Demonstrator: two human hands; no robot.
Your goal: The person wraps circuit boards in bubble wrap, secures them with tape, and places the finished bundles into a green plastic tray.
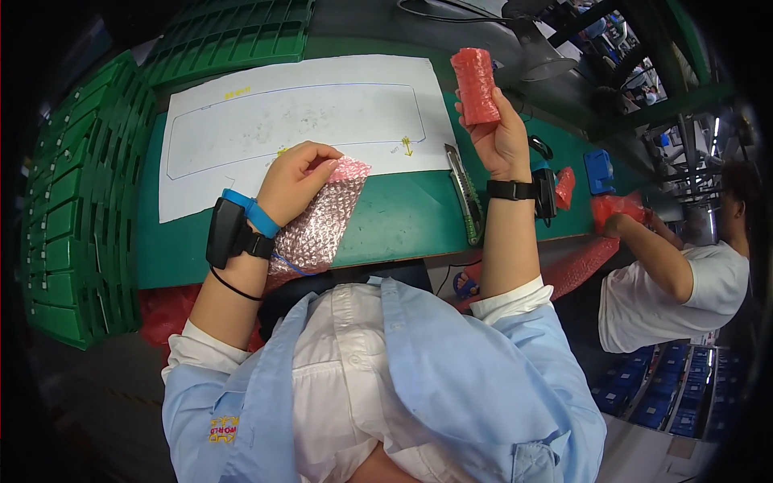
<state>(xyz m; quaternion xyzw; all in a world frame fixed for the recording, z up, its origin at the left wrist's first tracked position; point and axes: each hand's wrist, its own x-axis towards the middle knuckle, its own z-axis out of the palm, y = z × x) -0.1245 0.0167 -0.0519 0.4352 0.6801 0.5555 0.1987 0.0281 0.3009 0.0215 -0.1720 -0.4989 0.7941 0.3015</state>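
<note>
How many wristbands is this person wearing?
3: a blue wristband with a black device strapped beside it on the left wrist, and a black wristband on the right wrist.

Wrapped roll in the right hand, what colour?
Red-pink bubble wrap; the roll shows clearly in the head view.

The scene is evenly and brightly lit from overhead, and only soft, short shadows are cast on the green bench point(403, 217). Mild glare is seen on the white sheet point(322, 121) near the bench's far edge. Straight edges are bent strongly toward the rim, where the picture is darkened to black at the corners. The centre is rendered sharply; the far right background is slightly blurred.
</note>
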